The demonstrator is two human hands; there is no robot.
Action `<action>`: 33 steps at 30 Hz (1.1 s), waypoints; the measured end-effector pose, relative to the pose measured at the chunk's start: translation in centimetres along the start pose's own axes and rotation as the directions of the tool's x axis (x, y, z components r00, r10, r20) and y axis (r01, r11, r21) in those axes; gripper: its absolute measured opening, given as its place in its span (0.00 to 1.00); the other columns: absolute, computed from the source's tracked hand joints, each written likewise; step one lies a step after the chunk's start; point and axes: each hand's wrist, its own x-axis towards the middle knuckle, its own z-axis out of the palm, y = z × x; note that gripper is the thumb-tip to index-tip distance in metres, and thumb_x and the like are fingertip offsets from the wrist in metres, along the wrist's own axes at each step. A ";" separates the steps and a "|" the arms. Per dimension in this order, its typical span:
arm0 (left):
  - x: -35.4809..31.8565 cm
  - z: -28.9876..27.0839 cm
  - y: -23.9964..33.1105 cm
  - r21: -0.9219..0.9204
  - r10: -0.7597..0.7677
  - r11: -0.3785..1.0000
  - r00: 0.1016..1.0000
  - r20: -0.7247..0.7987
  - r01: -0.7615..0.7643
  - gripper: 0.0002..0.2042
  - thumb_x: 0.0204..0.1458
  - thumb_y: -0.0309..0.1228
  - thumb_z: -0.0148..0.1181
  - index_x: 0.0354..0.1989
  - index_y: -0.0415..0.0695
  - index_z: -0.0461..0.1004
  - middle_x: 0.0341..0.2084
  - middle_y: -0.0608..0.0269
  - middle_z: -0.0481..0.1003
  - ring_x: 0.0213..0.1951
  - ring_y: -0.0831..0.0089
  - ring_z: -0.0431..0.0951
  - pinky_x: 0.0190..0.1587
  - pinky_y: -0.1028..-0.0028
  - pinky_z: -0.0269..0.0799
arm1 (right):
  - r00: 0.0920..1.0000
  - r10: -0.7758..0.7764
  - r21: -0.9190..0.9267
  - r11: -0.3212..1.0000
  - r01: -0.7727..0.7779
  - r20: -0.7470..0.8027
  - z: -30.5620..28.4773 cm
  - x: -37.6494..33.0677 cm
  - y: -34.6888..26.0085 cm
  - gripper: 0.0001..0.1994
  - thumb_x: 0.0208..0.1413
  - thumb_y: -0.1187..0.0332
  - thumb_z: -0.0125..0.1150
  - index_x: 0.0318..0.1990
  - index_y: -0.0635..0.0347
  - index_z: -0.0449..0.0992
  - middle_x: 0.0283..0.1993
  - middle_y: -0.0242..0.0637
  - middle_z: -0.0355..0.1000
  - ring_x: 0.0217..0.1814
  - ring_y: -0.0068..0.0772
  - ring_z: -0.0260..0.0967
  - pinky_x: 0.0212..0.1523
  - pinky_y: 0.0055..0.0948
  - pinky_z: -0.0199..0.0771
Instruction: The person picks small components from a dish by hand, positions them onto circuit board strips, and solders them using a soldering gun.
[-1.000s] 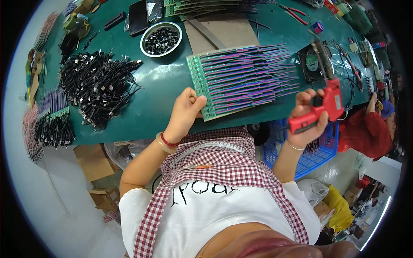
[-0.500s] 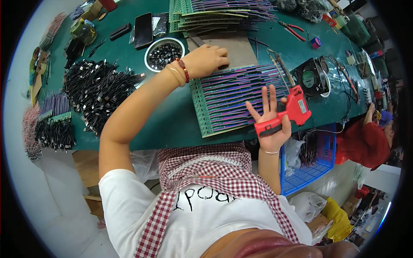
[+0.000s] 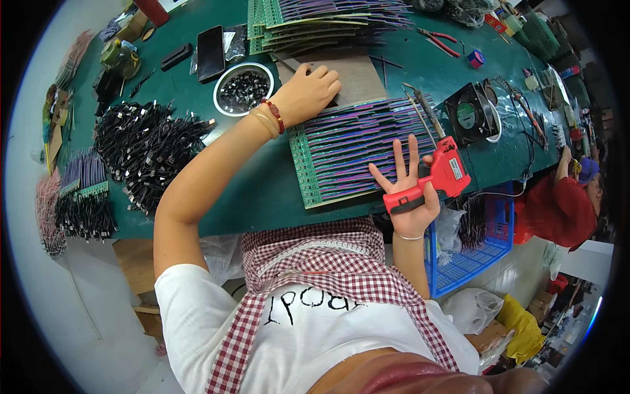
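Presently, left hand (image 3: pixel 307 95) palm down over brown cardboard sheet (image 3: pixel 369 77), fingers loosely bent; cannot tell whether anything is gripped. Right hand (image 3: pixel 412 222) turned palm up, fingers spread, thumb hooked over handle of red plastic soldering gun (image 3: pixel 454 169) lying across palm. Green circuit-board panel (image 3: pixel 304 169) with rows of purple wires (image 3: pixel 357 154) at near side of green bench (image 3: pixel 256 180), close to both hands.
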 end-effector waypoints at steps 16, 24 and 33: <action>1.1 -0.3 -0.5 0.148 -0.157 0.976 0.988 -0.007 0.156 0.10 0.42 0.26 0.54 0.35 0.46 0.67 0.32 0.67 0.66 0.38 0.72 0.69 0.34 0.69 0.63 | 1.000 0.023 -0.039 0.999 -0.024 -0.014 -0.7 -1.1 -0.3 0.19 0.51 0.68 0.54 0.52 0.49 0.60 0.69 0.38 0.43 0.71 0.46 0.37 0.57 0.73 0.47; 0.7 -1.7 -2.4 0.059 -0.100 0.993 0.989 -0.109 0.107 0.13 0.43 0.24 0.53 0.39 0.48 0.65 0.33 0.68 0.66 0.40 0.72 0.69 0.38 0.72 0.61 | 1.000 0.025 -0.017 1.000 -0.025 0.006 -0.6 0.1 0.1 0.18 0.52 0.67 0.54 0.51 0.49 0.61 0.68 0.39 0.43 0.71 0.47 0.38 0.58 0.72 0.47; -3.0 -1.0 -1.0 -0.121 0.066 0.990 0.997 -0.050 -0.072 0.14 0.44 0.27 0.56 0.41 0.50 0.68 0.38 0.70 0.68 0.44 0.73 0.68 0.48 0.71 0.61 | 0.997 0.076 -0.014 0.997 -0.075 0.021 -1.1 1.5 -0.2 0.18 0.52 0.67 0.53 0.51 0.50 0.60 0.67 0.43 0.46 0.70 0.47 0.41 0.58 0.72 0.46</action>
